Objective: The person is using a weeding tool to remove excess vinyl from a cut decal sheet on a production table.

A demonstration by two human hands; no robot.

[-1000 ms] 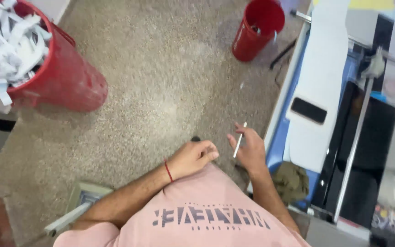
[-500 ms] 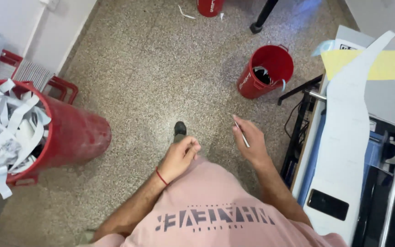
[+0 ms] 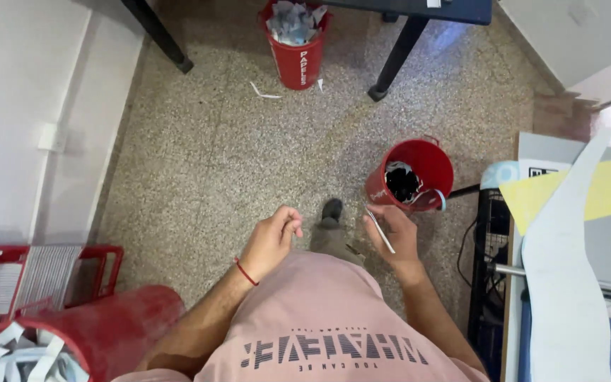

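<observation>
I look down over my pink shirt at a speckled floor. My right hand (image 3: 395, 235) holds a thin white strip (image 3: 380, 230) between its fingers, just left of a small red bucket (image 3: 426, 159) with dark scraps inside. My left hand (image 3: 271, 239) is loosely curled with a red thread at the wrist, and I see nothing in it. A dark shoe (image 3: 332, 210) shows between the two hands.
A second red bucket (image 3: 295, 53) full of paper scraps stands far ahead under a dark table with black legs (image 3: 395, 53). A large red bin (image 3: 118, 329) with white strips is at lower left. Yellow and grey sheets (image 3: 567, 233) lie on a bench to the right.
The view has swung forward and left along the floor. The large red bin has slid to the lower left, the small bucket has come closer to my right hand, and a far bucket appeared.
</observation>
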